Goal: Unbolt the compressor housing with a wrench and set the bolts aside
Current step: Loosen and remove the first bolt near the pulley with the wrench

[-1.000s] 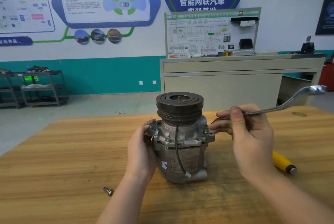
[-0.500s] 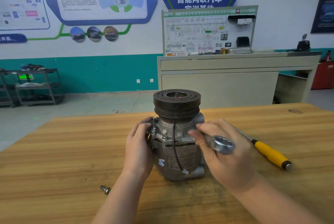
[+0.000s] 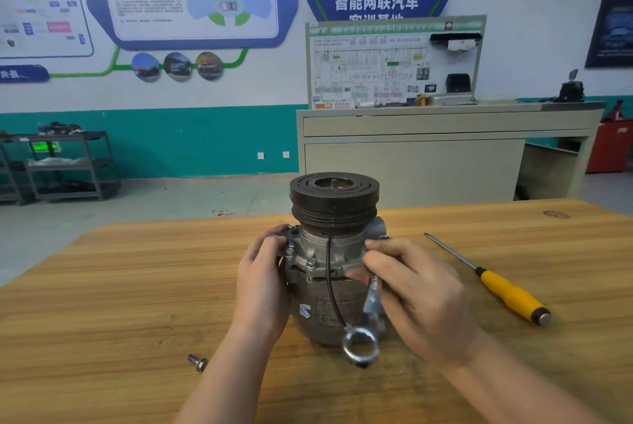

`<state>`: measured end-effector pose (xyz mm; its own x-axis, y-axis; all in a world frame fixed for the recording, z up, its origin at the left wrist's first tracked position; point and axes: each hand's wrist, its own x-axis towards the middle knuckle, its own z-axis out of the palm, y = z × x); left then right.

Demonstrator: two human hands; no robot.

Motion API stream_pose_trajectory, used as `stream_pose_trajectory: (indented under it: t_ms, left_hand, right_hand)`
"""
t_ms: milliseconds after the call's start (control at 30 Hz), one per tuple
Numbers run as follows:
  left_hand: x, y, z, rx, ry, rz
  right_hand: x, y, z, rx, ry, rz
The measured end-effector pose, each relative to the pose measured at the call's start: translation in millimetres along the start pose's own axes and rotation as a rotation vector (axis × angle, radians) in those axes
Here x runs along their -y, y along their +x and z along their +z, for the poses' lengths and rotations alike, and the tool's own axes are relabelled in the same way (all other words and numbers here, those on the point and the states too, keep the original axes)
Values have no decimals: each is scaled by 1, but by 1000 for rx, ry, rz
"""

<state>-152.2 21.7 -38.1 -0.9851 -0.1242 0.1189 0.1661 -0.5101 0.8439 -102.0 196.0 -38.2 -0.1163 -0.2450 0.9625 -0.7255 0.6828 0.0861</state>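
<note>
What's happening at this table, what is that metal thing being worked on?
A person is unbolting a car compressor that stands upright on a wooden table. The left hand steadies its side, while the right hand holds a wrench against the housing. One bolt already lies on the table; a yellow-handled screwdriver lies to the right.

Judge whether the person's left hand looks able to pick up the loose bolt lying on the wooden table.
Probably yes. The loose bolt lies in the open on the wooden table, just left of the left forearm, with nothing over it. But the left hand now grips the grey metal compressor and must let go first.
</note>
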Motion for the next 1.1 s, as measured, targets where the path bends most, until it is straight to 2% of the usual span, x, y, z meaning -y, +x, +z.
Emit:
stream_pose_trajectory:
  t_ms: [133,200,300,367,433,500,533,600,733,867,967,1100]
  left_hand:
    - [0,1,2,-35,-6,18]
    - [0,0,4,-50,-15,10]
    - [-1,-3,6,-58,-4,-4]
    - [-1,-3,6,-54,1,-8]
    - [-1,-3,6,-56,3,-6]
    - [0,-3,6,-58,-14,-2]
    - [0,-2,5,-52,-26,1]
    - [1,-1,4,-38,-46,3]
    - [3,0,4,-58,-39,16]
    - [2,-1,4,-55,-37,11]
    - [3,1,5,-53,-42,23]
    - [4,1,5,-48,-38,35]
  right_hand:
    - [-1,5,4,-77,-68,50]
    - [-2,2,6,-178,53,197]
    - [-7,8,8,-500,473,667]
    - [-25,20,14,-634,682,1049]
    - [-45,33,16,-623,929,1417]
    - [-58,41,11,-569,1157,1613]
    - [-62,42,8,-571,1216,1614]
    - [-60,42,-2,-607,1209,1475]
    - [-36,33,-10,-564,921,1094]
    - [-16,28,-5,-489,838,921]
    - [-10,22,-3,-392,665,764]
    - [-11,5,-2,-68,162,151]
